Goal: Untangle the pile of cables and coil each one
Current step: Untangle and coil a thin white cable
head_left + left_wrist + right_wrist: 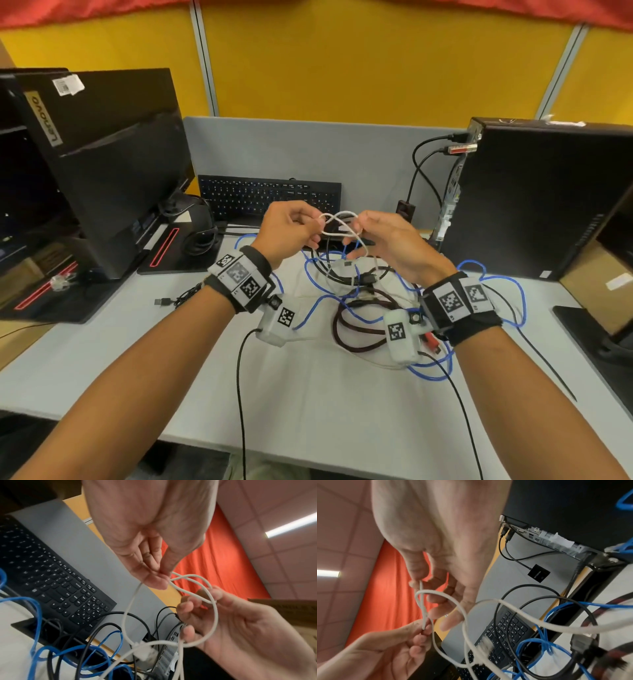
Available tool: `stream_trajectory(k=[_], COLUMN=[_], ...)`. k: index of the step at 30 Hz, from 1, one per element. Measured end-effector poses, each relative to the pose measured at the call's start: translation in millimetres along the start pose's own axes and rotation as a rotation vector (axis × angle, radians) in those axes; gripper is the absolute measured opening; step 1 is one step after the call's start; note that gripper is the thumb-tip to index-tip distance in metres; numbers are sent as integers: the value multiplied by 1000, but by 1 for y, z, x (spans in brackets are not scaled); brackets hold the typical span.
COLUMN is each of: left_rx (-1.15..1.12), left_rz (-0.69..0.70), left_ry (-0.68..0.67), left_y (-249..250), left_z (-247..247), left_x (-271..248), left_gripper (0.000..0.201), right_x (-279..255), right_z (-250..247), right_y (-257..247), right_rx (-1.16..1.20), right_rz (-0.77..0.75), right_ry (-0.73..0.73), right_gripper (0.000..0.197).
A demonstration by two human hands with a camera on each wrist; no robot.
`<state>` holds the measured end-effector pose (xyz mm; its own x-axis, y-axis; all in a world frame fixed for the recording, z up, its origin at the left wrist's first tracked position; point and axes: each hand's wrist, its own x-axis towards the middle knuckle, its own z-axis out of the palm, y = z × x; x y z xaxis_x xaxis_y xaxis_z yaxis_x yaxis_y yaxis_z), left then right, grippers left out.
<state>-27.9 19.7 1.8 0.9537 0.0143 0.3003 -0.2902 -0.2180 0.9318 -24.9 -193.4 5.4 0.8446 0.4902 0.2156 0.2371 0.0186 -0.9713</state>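
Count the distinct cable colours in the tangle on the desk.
4: white cable pinched between both hands; blue cable, black cable and dark red cable on the desk below. More may be hidden.

Left hand (pixel 286 229) and right hand (pixel 387 240) pinching looped white cable (pixel 337 224) above tangled cable pile (pixel 359 294) on table (pixel 308 394).

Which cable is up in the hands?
The white cable. Left hand and right hand pinch its loops; the blue cable, black and red-black ones lie on the desk.
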Motion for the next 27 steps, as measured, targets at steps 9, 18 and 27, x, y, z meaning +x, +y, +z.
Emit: stream_trajectory(k=[9,18,27], left_rx=[-84,-133,200], left_rz=[-192,-154,-108], left_ry=[183,-3,-125], left_y=[-19,-22,-23], left_z=[-19,-16,-10], left_x=[2,1,7], left_gripper=[15,13,23], right_x=[-2,4,11], right_z=[-18,-20,2], right_y=[-2,-2,0], right_rx=[396,-119,-393], right_rz=[-105,108,9], right_ry=[271,456,306], right_gripper=[32,29,42])
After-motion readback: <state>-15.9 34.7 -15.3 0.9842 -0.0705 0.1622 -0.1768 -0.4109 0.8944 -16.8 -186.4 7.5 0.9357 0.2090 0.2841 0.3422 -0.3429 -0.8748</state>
